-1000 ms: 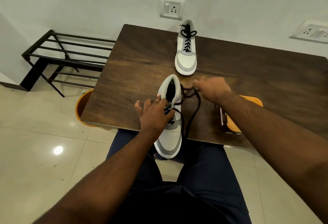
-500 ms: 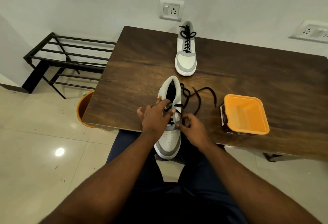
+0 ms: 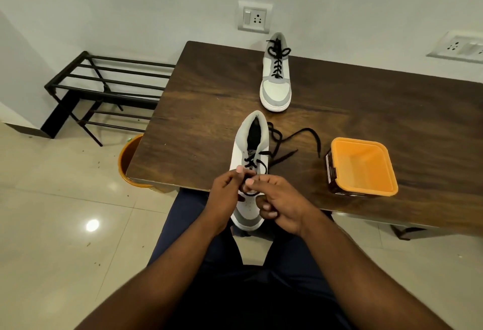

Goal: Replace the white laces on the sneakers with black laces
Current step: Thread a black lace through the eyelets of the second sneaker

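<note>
A white and grey sneaker [image 3: 251,147] lies at the table's front edge, toe toward me and hanging over the edge. A black lace [image 3: 290,144] is threaded through its eyelets, with loose ends trailing right on the table. My left hand [image 3: 226,194] and my right hand [image 3: 277,204] meet over the lower eyelets, each pinching the lace with fingertips. A second sneaker [image 3: 276,79], fully laced in black with a bow, stands at the table's far edge.
An orange square tub [image 3: 362,167] sits on the dark wooden table [image 3: 203,110] to the right of the near sneaker. A black metal rack [image 3: 104,89] stands on the floor at left. An orange bucket [image 3: 128,162] peeks from under the table's left corner.
My right hand came back from the far right of the sneaker to the lower eyelets. Both hands have shifted toward the toe and now pinch the lace together.
</note>
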The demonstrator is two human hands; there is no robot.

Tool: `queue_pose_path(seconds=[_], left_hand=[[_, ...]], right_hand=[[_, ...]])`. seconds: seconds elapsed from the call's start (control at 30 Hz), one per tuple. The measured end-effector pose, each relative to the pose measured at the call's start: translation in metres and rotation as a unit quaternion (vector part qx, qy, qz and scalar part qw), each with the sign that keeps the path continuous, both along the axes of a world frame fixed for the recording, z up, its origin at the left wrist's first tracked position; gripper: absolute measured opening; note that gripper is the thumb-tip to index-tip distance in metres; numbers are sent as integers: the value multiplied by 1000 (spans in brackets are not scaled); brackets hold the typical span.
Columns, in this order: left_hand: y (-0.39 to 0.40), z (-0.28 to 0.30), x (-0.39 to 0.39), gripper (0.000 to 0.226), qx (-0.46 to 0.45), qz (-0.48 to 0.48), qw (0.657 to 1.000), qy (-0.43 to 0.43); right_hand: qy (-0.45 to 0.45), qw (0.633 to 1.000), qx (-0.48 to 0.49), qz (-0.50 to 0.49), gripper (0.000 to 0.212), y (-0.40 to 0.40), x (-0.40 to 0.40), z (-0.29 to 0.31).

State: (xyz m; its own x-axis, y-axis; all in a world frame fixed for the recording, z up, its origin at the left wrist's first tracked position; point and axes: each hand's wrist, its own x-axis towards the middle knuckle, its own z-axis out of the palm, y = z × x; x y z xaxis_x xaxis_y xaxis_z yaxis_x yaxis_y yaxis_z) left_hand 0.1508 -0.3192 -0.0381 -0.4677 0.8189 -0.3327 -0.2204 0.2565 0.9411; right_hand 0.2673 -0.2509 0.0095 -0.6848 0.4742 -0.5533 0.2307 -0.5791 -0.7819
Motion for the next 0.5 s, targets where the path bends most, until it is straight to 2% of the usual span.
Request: queue_pose_path(seconds=[0.1, 0.17, 0.2, 0.27, 0.33, 0.4, 0.43, 0.5], left_hand=[[-7, 8, 1, 63, 25, -37, 972, -232], [-8, 13, 3, 51, 42, 0, 953, -301], [-7, 15, 2, 44, 50, 27, 949, -309], [-4, 21, -1, 47, 72, 73, 947, -304], [-1, 30, -6, 49, 102, 79, 944, -303], [1, 41, -9, 49, 133, 55, 938, -315], [2, 48, -10, 48, 143, 41, 936, -320], [6, 57, -11, 42, 160, 22, 932, -325]], right_hand=[[51, 999, 3, -16, 12, -1, -5, 8], [52, 995, 37, -81, 10, 2, -4, 9], [39, 990, 66, -118, 8, 5, 0, 9], [-18, 978, 154, -136, 6, 11, 9, 8], [-73, 966, 238, -64, 15, 14, 18, 6], [-82, 959, 271, 23, 32, 12, 21, 5], [-79, 956, 277, 50, 34, 9, 19, 3], [-81, 952, 287, 67, 21, 4, 14, -2]])
